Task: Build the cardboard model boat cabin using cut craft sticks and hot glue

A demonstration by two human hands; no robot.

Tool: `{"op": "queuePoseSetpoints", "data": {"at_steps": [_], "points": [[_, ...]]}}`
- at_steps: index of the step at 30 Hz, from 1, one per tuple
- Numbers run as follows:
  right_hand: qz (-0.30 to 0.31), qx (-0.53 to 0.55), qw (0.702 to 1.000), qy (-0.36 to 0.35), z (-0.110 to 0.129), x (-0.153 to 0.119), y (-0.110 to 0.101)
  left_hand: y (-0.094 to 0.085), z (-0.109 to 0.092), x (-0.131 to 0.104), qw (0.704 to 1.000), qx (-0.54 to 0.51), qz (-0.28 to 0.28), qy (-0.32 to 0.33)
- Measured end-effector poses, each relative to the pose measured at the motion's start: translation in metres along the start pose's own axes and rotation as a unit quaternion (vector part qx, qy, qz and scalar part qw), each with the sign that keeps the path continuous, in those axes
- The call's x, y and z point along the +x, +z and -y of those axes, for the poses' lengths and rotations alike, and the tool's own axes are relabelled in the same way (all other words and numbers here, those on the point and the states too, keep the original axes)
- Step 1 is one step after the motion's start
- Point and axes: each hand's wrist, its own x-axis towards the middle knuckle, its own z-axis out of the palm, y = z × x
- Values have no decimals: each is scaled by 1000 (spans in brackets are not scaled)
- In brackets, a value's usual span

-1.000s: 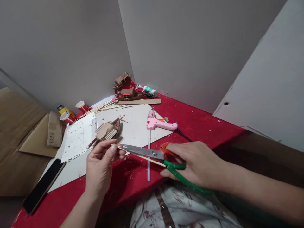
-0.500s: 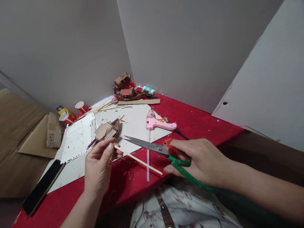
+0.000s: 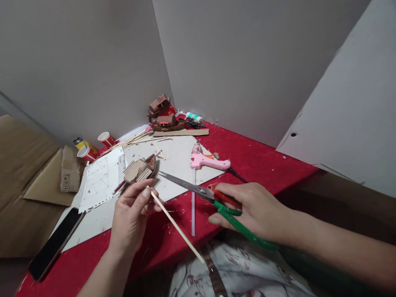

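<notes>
My left hand [image 3: 134,212] pinches the upper end of a thin pale wooden stick [image 3: 177,229], which slants down to the right past the table's front edge. In my right hand [image 3: 252,210] are scissors [image 3: 185,183] with one green and one orange handle. Their blades are nearly together and point left, above the stick and apart from it. Just beyond my left hand a small cardboard boat model [image 3: 139,170] lies on the white board [image 3: 176,152]. A pink glue gun [image 3: 210,161] rests behind the scissors, its clear glue stick [image 3: 193,214] pointing toward me.
Finished brown boat models [image 3: 165,122] stand at the back corner, near thin sticks [image 3: 133,140] and a cardboard strip [image 3: 182,133]. Paper cups [image 3: 106,139], a drawing sheet [image 3: 102,177], a black phone [image 3: 55,243] and a cardboard box [image 3: 24,185] are on the left.
The free end of the stick has swung downward, so it slants more steeply. My right hand has moved slightly left with the scissors.
</notes>
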Motion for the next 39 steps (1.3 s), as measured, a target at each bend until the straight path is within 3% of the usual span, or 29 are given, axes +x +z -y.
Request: {"op": "queuePoseSetpoints", "data": {"at_steps": [4,9,14,21,24,27,30,39], "points": [[66,210,973,67,13,3,1,1,1,0,1000,1,2,-3],[132,461,868,132,36,7,16,2,5,2,1000,12,7,6],[93,549,819,140,58,16,31,2,7,0,1000,16,7,14],[101,560,809,150,65,24,34,3,9,-1,999,24,12,22],[94,527,831,152,63,23,35,4,10,-2,1000,3,27,-9],[67,489,858,141,65,24,34,5,12,-6,995,21,81,-47],[59,482,864,138,69,28,31,7,12,-9,988,48,125,-71],[71,459,874,142,73,47,31,2,11,-9,989,45,124,-70]]}}
